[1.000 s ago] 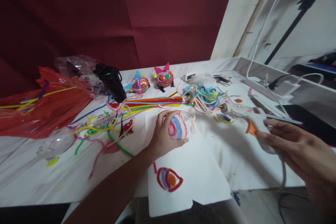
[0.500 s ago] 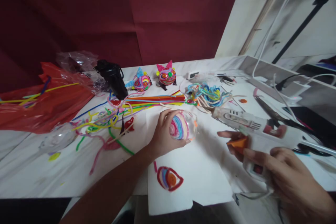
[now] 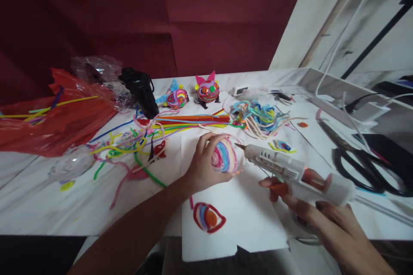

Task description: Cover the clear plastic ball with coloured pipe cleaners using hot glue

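My left hand (image 3: 204, 163) is closed around a clear plastic ball (image 3: 225, 154), one side covered with pink, blue and cream coiled strips. In my right hand (image 3: 322, 219) is a white hot glue gun (image 3: 274, 161), with a finger at its orange trigger. The gun's nozzle points left and sits close to the ball's right side; whether it touches I cannot tell. Below the ball, a red-rimmed eye shape (image 3: 209, 218) with an orange button lies on a white sheet (image 3: 238, 232).
Behind lie bundled pipe cleaners (image 3: 193, 119), a tangle of coloured strips (image 3: 258, 116) and two decorated animal heads (image 3: 208, 90). At left are a black bottle (image 3: 140, 92), a red plastic bag (image 3: 64, 124) and a clear ball (image 3: 75, 161). Large scissors (image 3: 358, 163) lie at right.
My right hand has brought the glue gun left, its nozzle now close to the ball. My left hand still holds the ball in nearly the same spot. The view has shifted slightly.
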The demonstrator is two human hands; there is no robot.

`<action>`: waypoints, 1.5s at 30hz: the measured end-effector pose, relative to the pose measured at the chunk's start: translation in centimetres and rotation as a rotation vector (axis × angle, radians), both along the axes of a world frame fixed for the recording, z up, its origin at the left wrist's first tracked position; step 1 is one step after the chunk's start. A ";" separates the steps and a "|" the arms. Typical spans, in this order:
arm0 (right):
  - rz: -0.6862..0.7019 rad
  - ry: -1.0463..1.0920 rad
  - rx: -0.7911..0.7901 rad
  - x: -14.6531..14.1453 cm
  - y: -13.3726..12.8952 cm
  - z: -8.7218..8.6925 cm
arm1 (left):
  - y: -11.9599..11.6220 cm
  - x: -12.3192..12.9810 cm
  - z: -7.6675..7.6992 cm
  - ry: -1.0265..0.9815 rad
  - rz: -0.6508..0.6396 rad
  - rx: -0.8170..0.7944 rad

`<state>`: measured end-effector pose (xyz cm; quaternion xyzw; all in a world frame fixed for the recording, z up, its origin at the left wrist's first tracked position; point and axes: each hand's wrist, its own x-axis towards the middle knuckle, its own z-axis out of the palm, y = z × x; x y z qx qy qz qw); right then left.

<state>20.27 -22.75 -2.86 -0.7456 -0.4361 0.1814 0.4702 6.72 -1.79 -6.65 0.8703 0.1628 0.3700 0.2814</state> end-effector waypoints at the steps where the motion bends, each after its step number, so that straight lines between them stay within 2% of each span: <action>1: 0.015 0.020 -0.001 -0.1 0.1 0.0 | 0.0 0.0 0.0 0.001 0.002 0.004; 5: -0.013 0.084 0.061 -0.3 0.4 0.1 | -0.1 0.0 0.0 -0.006 0.002 0.010; 8: -0.008 0.090 0.030 -0.3 0.2 -0.2 | -0.2 -0.1 0.1 -0.004 -0.001 0.005; 13: 0.022 0.056 -0.013 0.0 -0.1 -0.9 | -0.2 -0.2 0.1 0.012 -0.012 0.001; 22: -0.016 -0.005 0.058 -0.1 0.4 -0.2 | -0.2 -0.1 0.1 0.000 -0.011 0.008; 31: -0.021 0.012 0.013 -0.1 -0.1 -0.5 | -0.2 -0.2 0.1 0.010 -0.010 -0.003; 36: -0.027 -0.005 0.019 -0.2 0.0 -0.4 | -0.2 -0.1 0.0 0.003 -0.009 -0.001; 45: -0.006 -0.035 0.051 0.1 -0.4 -1.2 | 0.0 0.0 0.1 -0.004 -0.012 0.023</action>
